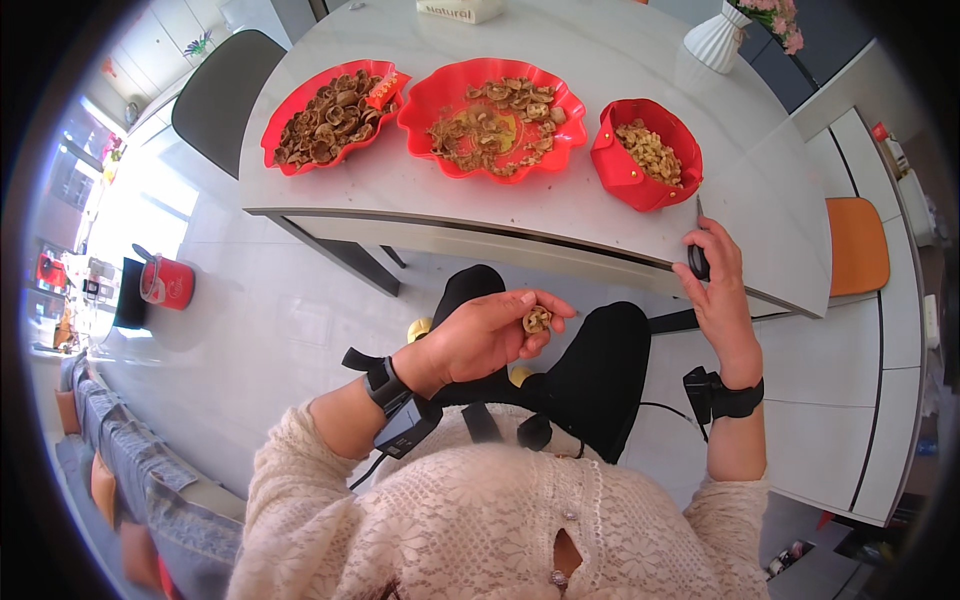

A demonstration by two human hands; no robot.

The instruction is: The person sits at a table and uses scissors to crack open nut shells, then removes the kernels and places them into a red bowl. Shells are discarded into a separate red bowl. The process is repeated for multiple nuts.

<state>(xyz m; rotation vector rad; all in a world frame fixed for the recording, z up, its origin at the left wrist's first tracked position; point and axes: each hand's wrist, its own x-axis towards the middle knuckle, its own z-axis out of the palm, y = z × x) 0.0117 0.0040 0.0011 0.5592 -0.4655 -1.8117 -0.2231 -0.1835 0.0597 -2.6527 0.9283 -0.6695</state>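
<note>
My left hand (500, 330) is over my lap, its fingers curled around a cracked walnut (537, 320) with kernel showing in the shell. At the table's front edge on the right, my right hand (718, 275) grips a small black-handled tool (697, 262). A thin metal tip sticks out beyond its fingers; whether it is a knife or a pick I cannot tell. Just beyond that hand stands a red snap-cornered basket (625, 180) with walnut kernels (650, 150) in it. The wavy red plate (420, 110) in the middle bears broken walnut pieces and shell bits (510, 95).
Another red plate (268, 150), at the left, is heaped with walnut shells (335, 120) and a red wrapper (386, 90). At the back are a white vase (715, 42) and a tissue pack (460, 10). An orange seat (858, 245) is beside the table's right end.
</note>
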